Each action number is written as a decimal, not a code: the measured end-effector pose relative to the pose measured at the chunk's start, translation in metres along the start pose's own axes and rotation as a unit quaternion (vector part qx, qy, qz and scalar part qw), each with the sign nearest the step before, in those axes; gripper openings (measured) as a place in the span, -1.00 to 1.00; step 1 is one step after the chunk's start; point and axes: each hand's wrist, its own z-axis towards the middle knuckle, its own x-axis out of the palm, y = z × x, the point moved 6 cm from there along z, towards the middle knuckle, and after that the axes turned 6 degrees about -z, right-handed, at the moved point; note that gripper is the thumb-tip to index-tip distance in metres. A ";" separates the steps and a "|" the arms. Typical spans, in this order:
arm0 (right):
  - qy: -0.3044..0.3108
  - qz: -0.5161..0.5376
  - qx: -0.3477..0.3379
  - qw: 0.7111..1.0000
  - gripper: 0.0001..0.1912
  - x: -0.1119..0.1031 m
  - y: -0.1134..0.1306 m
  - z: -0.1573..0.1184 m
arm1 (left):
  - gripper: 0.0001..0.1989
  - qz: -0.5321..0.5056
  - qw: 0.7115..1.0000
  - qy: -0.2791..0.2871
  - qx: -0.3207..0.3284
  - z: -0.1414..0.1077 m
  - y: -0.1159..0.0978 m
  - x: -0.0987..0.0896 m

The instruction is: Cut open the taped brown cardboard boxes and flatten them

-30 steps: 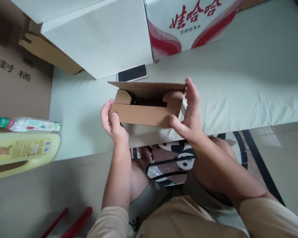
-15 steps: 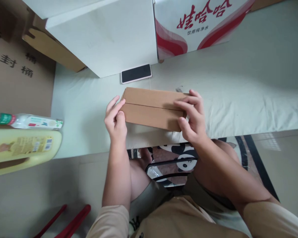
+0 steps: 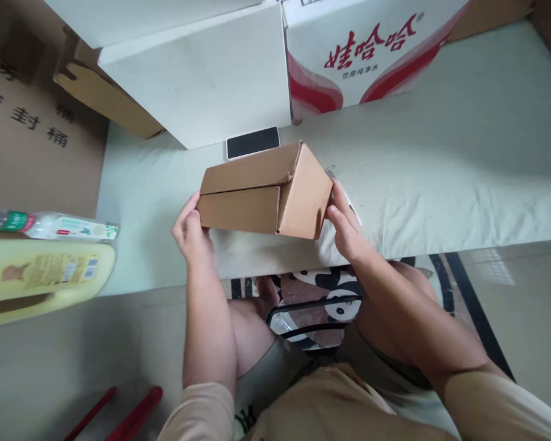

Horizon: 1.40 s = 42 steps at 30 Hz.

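While both hands steady it by its ends, a small brown cardboard box (image 3: 245, 205) sits at the centre of the frame, its flap folded down and its right end panel turned toward the viewer. The left hand (image 3: 193, 236) pinches the left end between thumb and fingers; the right hand (image 3: 348, 228) presses thumb and forefinger against the right end, its other fingers mostly hidden. Whether the box touches the pale green cloth (image 3: 454, 159) below, I cannot tell. Just beyond its far edge lies a smartphone (image 3: 252, 143), near a plain white carton (image 3: 211, 79) at upper centre. At left of the frame, a clear plastic bottle (image 3: 43, 225) lies beside a yellow jug (image 3: 41, 269).
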 end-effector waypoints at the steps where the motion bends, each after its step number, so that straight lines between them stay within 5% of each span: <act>1: -0.011 0.035 -0.013 0.999 -0.14 0.001 0.004 -0.001 | -0.56 0.000 1.000 0.001 -0.007 -0.001 0.003 0.000; 5: 0.007 0.123 -0.075 0.990 -0.11 0.005 0.026 -0.006 | -0.70 0.051 0.995 0.057 -0.069 -0.016 0.028 0.013; 10: -0.006 -0.025 -0.135 0.990 -0.26 0.000 0.046 -0.012 | -0.44 0.028 0.974 0.164 -0.152 -0.041 0.058 0.041; 13: -0.021 -0.081 -0.169 0.982 -0.28 -0.005 0.050 -0.013 | -0.26 -0.026 0.969 0.194 -0.152 -0.045 0.057 0.048; 18: -0.064 -0.061 -0.253 0.963 -0.36 -0.012 0.061 -0.020 | -0.26 0.038 0.966 0.198 -0.162 -0.045 0.048 0.041; 21: -0.135 -0.049 -0.284 0.948 -0.41 -0.020 0.066 -0.027 | -0.37 0.092 0.934 0.271 -0.213 -0.058 0.046 0.050; 24: -0.143 -0.063 -0.281 0.947 -0.50 -0.021 0.070 -0.027 | -0.57 0.134 0.896 0.362 -0.221 -0.072 0.041 0.063; 26: -0.116 -0.067 -0.262 0.956 -0.58 -0.019 0.071 -0.024 | -0.63 0.160 0.896 0.364 -0.200 -0.072 0.038 0.066; 28: -0.090 -0.067 -0.251 0.961 -0.61 -0.017 0.071 -0.021 | -0.59 0.167 0.924 0.302 -0.162 -0.062 0.033 0.063; 31: -0.069 -0.065 -0.262 0.960 -0.61 -0.016 0.070 -0.020 | -0.47 0.111 0.966 0.231 -0.022 -0.051 0.012 0.063; 33: -0.060 -0.067 -0.261 0.961 -0.59 -0.016 0.067 -0.022 | -0.45 0.069 0.949 0.281 0.129 -0.056 -0.009 0.071; 36: -0.031 -0.059 -0.232 0.971 -0.54 -0.019 0.062 -0.025 | -0.52 0.047 0.882 0.357 0.305 -0.075 -0.030 0.081; 39: -0.031 -0.056 -0.171 0.983 -0.51 -0.030 0.055 -0.025 | -0.53 0.032 0.872 0.344 0.347 -0.080 -0.032 0.082; 42: -0.092 -0.170 -0.073 0.978 -0.60 -0.047 0.038 -0.019 | -0.52 0.028 0.878 0.334 0.342 -0.081 -0.026 0.083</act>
